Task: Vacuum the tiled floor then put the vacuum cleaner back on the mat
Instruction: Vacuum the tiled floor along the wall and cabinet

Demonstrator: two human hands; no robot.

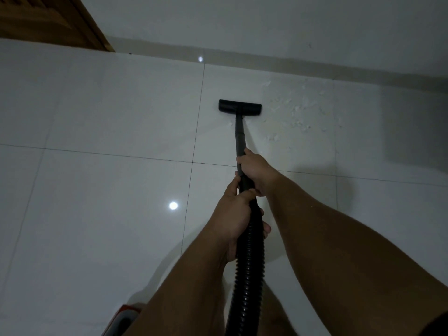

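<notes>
Firmly, both hands gripped the vacuum wand (240, 139): right hand (254, 169) farther, left hand (234, 214) nearer (fingers curled round the ribbed hose (247, 270)); its floor head (240, 107) lay flat on the far tiled floor (97, 178).

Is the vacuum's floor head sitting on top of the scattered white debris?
No. The floor head rests on bare tile, with the white debris lying just to its right.

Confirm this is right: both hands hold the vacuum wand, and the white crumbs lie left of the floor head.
Not quite. In the head view both hands, left hand and right hand, hold the vacuum wand, but the white crumbs lie right of the floor head.
</notes>
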